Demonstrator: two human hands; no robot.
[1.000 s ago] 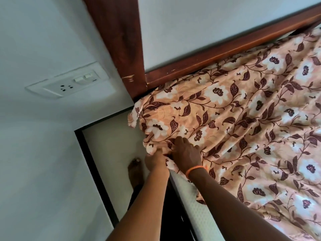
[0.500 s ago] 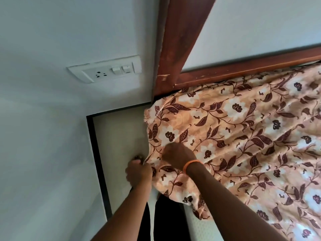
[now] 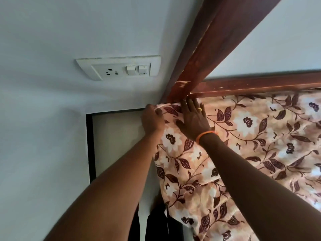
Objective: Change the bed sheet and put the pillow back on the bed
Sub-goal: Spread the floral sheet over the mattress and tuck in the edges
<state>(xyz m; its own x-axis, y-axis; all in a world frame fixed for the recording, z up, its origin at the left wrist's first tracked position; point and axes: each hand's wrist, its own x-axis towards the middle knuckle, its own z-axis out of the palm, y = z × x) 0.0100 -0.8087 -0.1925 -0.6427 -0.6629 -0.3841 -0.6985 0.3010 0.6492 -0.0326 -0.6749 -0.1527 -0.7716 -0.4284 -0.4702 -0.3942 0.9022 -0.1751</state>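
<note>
gripping the bed sheet corner just below the bedpost, left hand fingers curl round cloth; right hand presses flat, fingers straight

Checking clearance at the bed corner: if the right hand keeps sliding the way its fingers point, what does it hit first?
Likely the wooden bed post; the right hand lies flat on the sheet, fingertips nearly at its base.

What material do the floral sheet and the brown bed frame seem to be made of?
Floral sheet: soft woven cloth, probably cotton, matte; it creases and drapes over the edge. Bed frame: wood with a glossy reddish-brown varnish; grain shows, and pale scuffs near the corner.
</note>
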